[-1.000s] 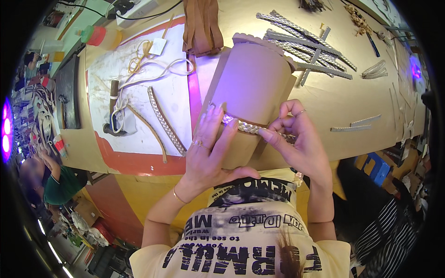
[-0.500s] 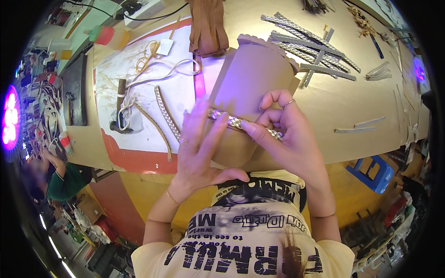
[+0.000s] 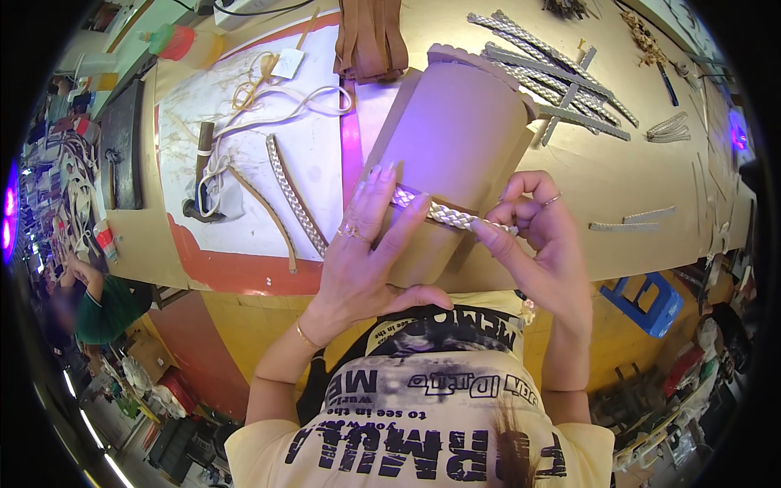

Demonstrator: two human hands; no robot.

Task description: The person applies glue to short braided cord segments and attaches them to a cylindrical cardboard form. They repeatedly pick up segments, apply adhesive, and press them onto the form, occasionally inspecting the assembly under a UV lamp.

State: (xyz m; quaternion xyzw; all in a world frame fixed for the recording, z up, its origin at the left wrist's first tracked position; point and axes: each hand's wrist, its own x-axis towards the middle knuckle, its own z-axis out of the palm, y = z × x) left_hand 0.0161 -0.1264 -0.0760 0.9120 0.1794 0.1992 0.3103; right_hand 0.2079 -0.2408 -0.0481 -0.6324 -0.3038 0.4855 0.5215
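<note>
A brownish-tan sheet piece (image 3: 464, 134) with a scalloped far edge lies curved, like a half cylinder, in front of me. Across its near part runs a silvery braided strap (image 3: 449, 215), along a darker line on the sheet. My left hand (image 3: 358, 252) is open, fingers spread; its index and middle fingertips press on the sheet beside the strap's left end. The right hand (image 3: 541, 236) pinches the strap's right end between thumb and curled fingers, near the sheet's right edge.
More braided straps (image 3: 561, 81) lie piled at the back right, short strips (image 3: 634, 221) nearer. A hammer (image 3: 203, 171), white cord (image 3: 285, 118) and another braided strap (image 3: 293, 195) lie on the white board to the left. Brown strips (image 3: 370, 41) stand behind; a blue stool (image 3: 647, 301) is below right.
The view has shifted a little. My right hand has moved right along the strap to its end, and the strap looks straighter. My left hand stays at the strap's left part.
</note>
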